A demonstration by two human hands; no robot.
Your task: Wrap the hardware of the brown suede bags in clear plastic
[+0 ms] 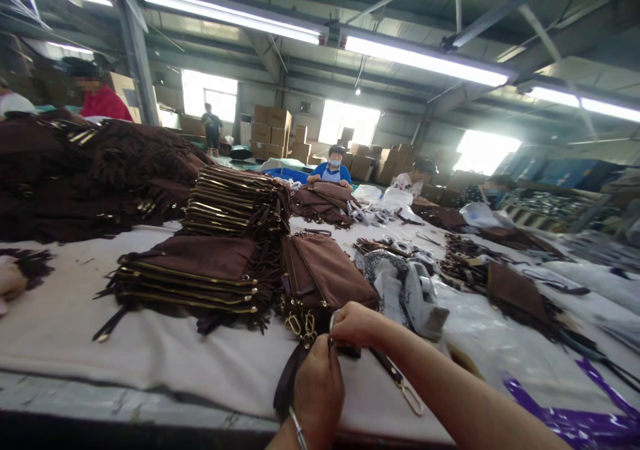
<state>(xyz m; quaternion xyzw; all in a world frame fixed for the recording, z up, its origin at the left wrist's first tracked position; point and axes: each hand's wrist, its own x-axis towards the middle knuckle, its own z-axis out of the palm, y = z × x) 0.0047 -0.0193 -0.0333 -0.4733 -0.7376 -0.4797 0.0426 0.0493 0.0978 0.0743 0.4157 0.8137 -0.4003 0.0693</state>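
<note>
On the cloth point(210, 363), just beyond the hands and right of a fringed stack point(187, 277): brown bag point(333, 270), lying flat, perhaps over others; cannot count layers from here.

In the left hand point(320, 380), closed thumb to fingers, and the right hand point(353, 325), curled close against it at the bag's near edge: a small dark piece point(331, 345), pinched and mostly covered. Cannot tell whether strap end or fitting. Just left of the pinch, below gold rings point(309, 322): a dark strap point(290, 373). Near the right forearm, on the cloth: a gold clasp point(406, 391).

Handling, judged by eye. For the bag: light, soft, apt to slump if lifted by one corner; possibly a little slick. Best taken along a whole edge, thumb above, fingers under, clear of any fringe. For the strap: narrow, bendy, prone to twist; best pinched close to its metal. For rings and clasp: hard, small, likely to swing and snag. Nothing fragile, beyond perhaps a scratchable finish.
</note>
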